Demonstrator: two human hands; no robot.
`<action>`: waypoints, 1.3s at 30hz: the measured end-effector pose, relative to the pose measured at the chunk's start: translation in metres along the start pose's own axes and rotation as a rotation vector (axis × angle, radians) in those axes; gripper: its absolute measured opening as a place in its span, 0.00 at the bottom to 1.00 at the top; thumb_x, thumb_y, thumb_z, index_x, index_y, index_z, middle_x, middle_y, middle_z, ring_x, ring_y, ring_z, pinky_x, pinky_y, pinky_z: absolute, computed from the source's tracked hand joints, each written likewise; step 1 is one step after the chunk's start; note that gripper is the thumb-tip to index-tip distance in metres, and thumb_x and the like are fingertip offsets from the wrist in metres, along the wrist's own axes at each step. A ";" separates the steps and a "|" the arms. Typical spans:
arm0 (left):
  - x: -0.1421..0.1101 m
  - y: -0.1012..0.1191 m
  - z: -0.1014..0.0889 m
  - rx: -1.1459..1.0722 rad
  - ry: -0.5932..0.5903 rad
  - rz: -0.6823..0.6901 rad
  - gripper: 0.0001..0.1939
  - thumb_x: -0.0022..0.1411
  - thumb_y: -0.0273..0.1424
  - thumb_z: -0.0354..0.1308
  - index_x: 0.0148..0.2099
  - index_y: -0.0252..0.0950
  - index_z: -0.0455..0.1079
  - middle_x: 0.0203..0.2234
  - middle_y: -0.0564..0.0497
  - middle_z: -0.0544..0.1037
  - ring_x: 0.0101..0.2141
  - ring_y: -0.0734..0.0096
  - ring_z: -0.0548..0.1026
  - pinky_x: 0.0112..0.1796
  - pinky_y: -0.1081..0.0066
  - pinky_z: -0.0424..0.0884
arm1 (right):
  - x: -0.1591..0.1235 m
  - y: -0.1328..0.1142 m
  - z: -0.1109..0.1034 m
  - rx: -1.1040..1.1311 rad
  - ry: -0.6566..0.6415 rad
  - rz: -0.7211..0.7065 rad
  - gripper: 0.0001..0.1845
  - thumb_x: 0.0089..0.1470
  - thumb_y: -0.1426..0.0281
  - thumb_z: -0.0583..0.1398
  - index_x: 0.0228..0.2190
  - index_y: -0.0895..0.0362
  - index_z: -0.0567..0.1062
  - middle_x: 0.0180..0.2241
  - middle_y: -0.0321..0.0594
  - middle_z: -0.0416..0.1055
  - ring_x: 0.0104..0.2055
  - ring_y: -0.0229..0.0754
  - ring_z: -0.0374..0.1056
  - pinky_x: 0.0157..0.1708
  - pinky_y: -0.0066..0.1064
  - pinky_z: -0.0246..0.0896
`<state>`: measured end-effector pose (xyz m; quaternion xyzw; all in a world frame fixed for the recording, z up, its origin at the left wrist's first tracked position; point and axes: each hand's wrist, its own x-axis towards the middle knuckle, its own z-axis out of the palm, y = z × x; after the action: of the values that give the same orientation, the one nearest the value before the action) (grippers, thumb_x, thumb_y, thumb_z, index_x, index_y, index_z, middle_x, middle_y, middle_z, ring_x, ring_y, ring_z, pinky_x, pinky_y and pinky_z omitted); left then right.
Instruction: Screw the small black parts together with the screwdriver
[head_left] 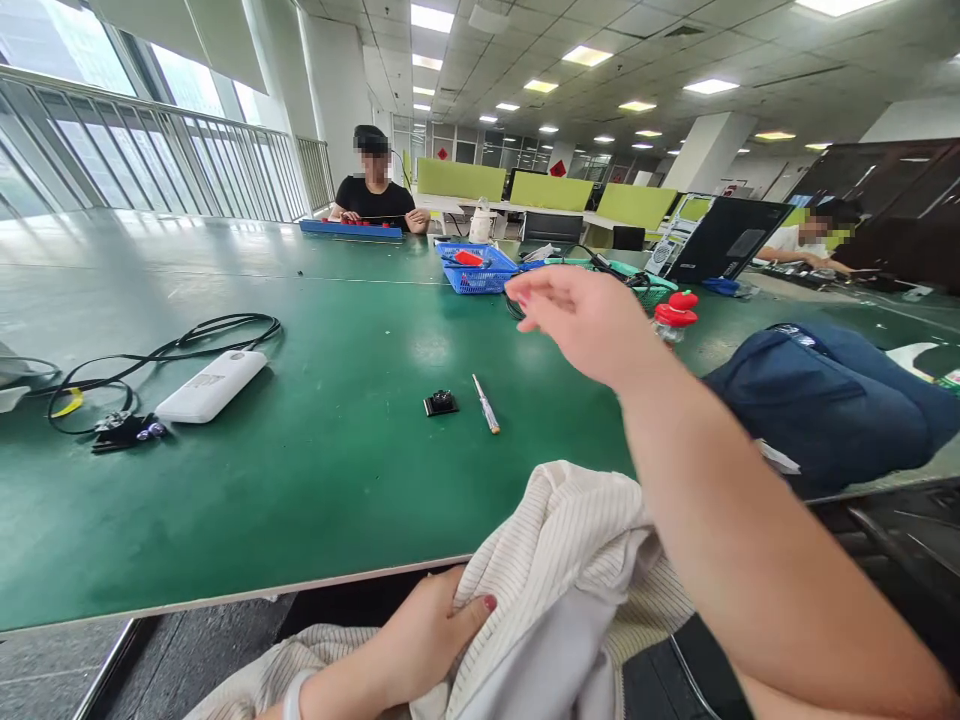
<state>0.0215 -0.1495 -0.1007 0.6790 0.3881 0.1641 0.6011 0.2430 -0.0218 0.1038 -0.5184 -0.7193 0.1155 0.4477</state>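
Note:
My right hand (581,320) hangs in the air above the green table (337,470), fingers loosely spread and holding nothing, stretched toward the blue basket (476,270). Below it lie a small black module (441,403) and a small screwdriver (486,404), both apart from the hand. My left hand (431,635) is low at the table's front edge, fingers closed on a cream ribbed garment (570,550) that drapes over my lap and the table edge.
A white power bank (211,386) with black cables (165,352) lies at the left. A red-capped jar (675,315), a dark blue bag (825,405) and a laptop (724,240) stand at the right. Two people sit at the far side.

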 end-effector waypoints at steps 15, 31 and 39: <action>-0.022 0.034 -0.057 0.733 -0.133 0.107 0.25 0.56 0.33 0.70 0.57 0.48 0.76 0.42 0.53 0.86 0.38 0.55 0.84 0.36 0.66 0.76 | 0.002 0.153 0.135 0.033 0.272 0.367 0.19 0.61 0.65 0.50 0.41 0.57 0.79 0.28 0.41 0.78 0.31 0.44 0.71 0.38 0.36 0.63; 0.056 0.068 0.004 1.114 -0.152 0.705 0.29 0.72 0.42 0.53 0.63 0.21 0.64 0.61 0.29 0.72 0.59 0.52 0.72 0.58 0.61 0.71 | 0.016 0.122 0.110 0.201 0.227 0.322 0.14 0.60 0.65 0.54 0.39 0.55 0.78 0.28 0.36 0.74 0.24 0.36 0.64 0.31 0.31 0.62; 0.054 0.071 -0.003 1.152 -0.119 0.688 0.24 0.70 0.32 0.52 0.64 0.25 0.62 0.60 0.34 0.72 0.57 0.52 0.74 0.50 0.63 0.76 | -0.051 0.090 0.062 0.059 -0.330 0.177 0.21 0.61 0.57 0.55 0.22 0.54 0.73 0.18 0.31 0.62 0.21 0.34 0.56 0.26 0.31 0.49</action>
<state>0.0780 -0.1068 -0.0466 0.9841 0.1415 0.0755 0.0767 0.2566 -0.0071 -0.0149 -0.5403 -0.7310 0.2589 0.3266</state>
